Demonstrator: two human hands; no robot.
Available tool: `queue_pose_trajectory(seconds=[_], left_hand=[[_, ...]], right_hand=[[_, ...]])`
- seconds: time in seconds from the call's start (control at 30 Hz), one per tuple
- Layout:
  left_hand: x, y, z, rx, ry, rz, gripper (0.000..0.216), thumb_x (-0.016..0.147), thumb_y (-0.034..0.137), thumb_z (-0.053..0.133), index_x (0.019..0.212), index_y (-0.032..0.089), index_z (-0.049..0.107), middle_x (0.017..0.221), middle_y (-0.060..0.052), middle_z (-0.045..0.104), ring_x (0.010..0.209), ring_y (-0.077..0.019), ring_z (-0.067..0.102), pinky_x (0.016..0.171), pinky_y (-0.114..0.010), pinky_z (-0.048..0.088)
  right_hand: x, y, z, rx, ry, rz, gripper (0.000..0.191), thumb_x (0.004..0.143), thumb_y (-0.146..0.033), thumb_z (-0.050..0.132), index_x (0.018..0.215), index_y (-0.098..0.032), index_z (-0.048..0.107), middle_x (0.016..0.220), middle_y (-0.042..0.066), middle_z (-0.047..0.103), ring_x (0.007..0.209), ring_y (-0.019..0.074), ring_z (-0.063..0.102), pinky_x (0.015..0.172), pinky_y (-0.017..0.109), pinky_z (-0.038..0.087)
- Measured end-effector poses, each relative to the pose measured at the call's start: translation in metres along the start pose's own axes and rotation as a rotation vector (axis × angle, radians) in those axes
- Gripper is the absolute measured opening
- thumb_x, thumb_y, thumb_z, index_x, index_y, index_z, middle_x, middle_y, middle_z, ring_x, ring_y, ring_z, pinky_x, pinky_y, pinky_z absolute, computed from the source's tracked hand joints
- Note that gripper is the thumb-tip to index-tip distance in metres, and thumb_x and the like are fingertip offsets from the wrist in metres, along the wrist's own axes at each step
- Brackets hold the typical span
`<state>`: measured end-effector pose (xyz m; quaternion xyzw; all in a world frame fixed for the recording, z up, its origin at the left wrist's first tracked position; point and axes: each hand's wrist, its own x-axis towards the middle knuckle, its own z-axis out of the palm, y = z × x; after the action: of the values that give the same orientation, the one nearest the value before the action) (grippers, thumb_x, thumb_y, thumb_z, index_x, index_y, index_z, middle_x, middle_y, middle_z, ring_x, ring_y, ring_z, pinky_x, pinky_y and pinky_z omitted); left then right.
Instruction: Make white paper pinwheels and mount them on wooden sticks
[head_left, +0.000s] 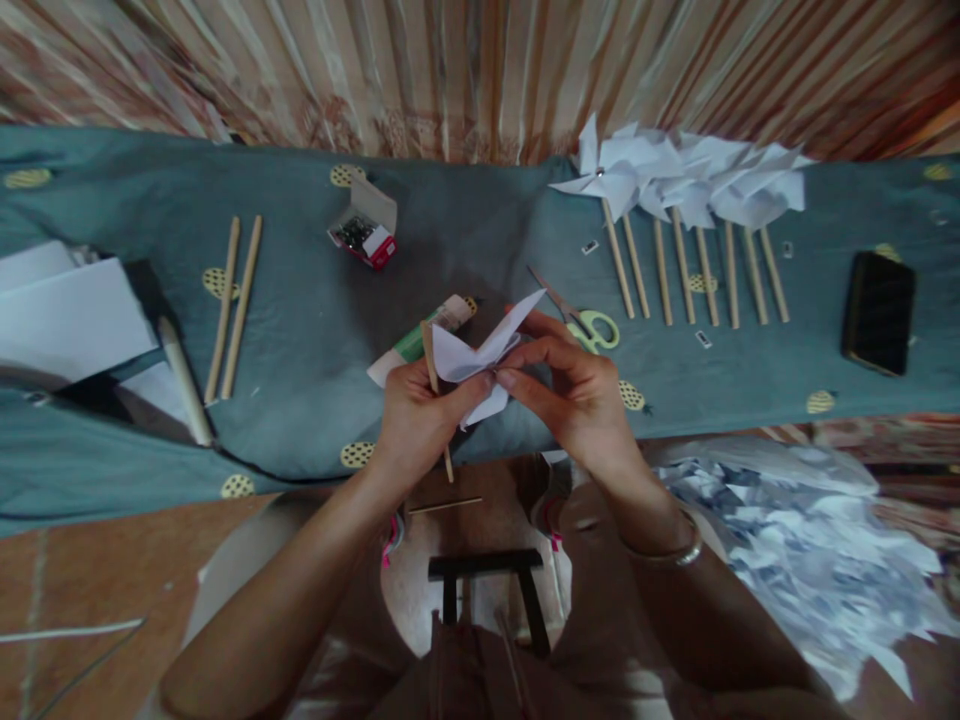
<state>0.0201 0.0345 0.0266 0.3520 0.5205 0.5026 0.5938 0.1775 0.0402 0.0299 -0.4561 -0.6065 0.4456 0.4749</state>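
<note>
A white paper pinwheel (480, 355) is held between my two hands above the table's near edge. My left hand (420, 410) is closed on a thin wooden stick (430, 360), its thumb pressing the paper's lower edge. With fingertips pinched together, my right hand (574, 385) grips the paper near its centre; whatever small piece sits between those fingertips is hidden. Just beyond my right fingers lie scissors (596, 328) with pale green handles. A green and beige tube (420, 338) rests behind my left hand.
Finished pinwheels (690, 175) on sticks lie in a row at the back right. An open red box (365, 238) holds small metal pieces. Two bare sticks (244, 300), white paper sheets (71, 310), and a glue gun (184, 380) lie left. A phone (879, 312) lies right; paper scraps (817, 550) fill a bag below.
</note>
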Motion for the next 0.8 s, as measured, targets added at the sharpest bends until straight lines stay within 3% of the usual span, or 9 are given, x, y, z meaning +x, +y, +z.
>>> queue_pose_trajectory(seconds=[0.2, 0.4, 0.5, 0.6, 0.7, 0.8], left_hand=[[0.0009, 0.0000, 0.0016, -0.017, -0.008, -0.020, 0.024, 0.062, 0.037, 0.085, 0.066, 0.016, 0.074, 0.061, 0.001, 0.067, 0.054, -0.0107, 0.056, 0.053, -0.023, 0.045], [0.0020, 0.0037, 0.0021, -0.012, 0.004, -0.009, 0.023, 0.063, 0.036, 0.085, 0.072, 0.017, 0.076, 0.067, 0.000, 0.071, 0.058, -0.0114, 0.059, 0.055, -0.022, 0.047], [0.0022, 0.0053, 0.0017, -0.025, -0.002, -0.012, 0.023, 0.064, 0.036, 0.085, 0.073, 0.017, 0.077, 0.068, -0.001, 0.072, 0.059, -0.0112, 0.059, 0.055, -0.022, 0.048], [0.0011, 0.0059, 0.0014, -0.031, -0.016, -0.032, 0.024, 0.063, 0.037, 0.085, 0.070, 0.016, 0.075, 0.065, 0.000, 0.070, 0.055, -0.0103, 0.057, 0.052, -0.021, 0.046], [-0.0009, 0.0057, 0.0015, -0.024, -0.019, -0.059, 0.024, 0.062, 0.037, 0.085, 0.070, 0.016, 0.075, 0.065, 0.000, 0.070, 0.056, -0.0108, 0.058, 0.053, -0.022, 0.046], [-0.0024, 0.0051, 0.0017, -0.017, -0.009, -0.071, 0.023, 0.062, 0.035, 0.085, 0.071, 0.016, 0.075, 0.066, 0.000, 0.071, 0.058, -0.0116, 0.059, 0.055, -0.023, 0.048]], right_hand=[[0.0003, 0.0051, 0.0023, 0.001, 0.035, 0.021, 0.007, 0.081, -0.019, 0.073, 0.081, -0.026, 0.072, 0.126, 0.002, 0.065, 0.120, 0.0206, 0.061, 0.109, 0.042, 0.045], [0.0008, 0.0044, 0.0049, 0.013, 0.090, 0.061, 0.008, 0.077, -0.021, 0.076, 0.076, -0.025, 0.070, 0.125, 0.003, 0.065, 0.119, 0.0224, 0.061, 0.109, 0.045, 0.043], [0.0017, 0.0043, 0.0049, 0.033, 0.171, 0.107, 0.018, 0.071, -0.023, 0.081, 0.085, -0.026, 0.069, 0.127, 0.003, 0.064, 0.119, 0.0226, 0.060, 0.106, 0.043, 0.045], [0.0026, 0.0041, 0.0058, 0.144, 0.163, 0.171, 0.032, 0.069, -0.025, 0.082, 0.099, -0.027, 0.068, 0.112, 0.002, 0.070, 0.102, 0.0190, 0.065, 0.092, 0.038, 0.052], [0.0025, 0.0021, 0.0080, 0.266, 0.071, 0.240, 0.019, 0.073, -0.027, 0.078, 0.090, -0.024, 0.070, 0.085, -0.002, 0.071, 0.076, 0.0140, 0.065, 0.073, 0.031, 0.054], [0.0017, -0.0009, 0.0098, 0.290, 0.082, 0.244, 0.011, 0.073, -0.025, 0.078, 0.079, -0.022, 0.069, 0.075, -0.004, 0.068, 0.067, 0.0111, 0.061, 0.066, 0.027, 0.052]])
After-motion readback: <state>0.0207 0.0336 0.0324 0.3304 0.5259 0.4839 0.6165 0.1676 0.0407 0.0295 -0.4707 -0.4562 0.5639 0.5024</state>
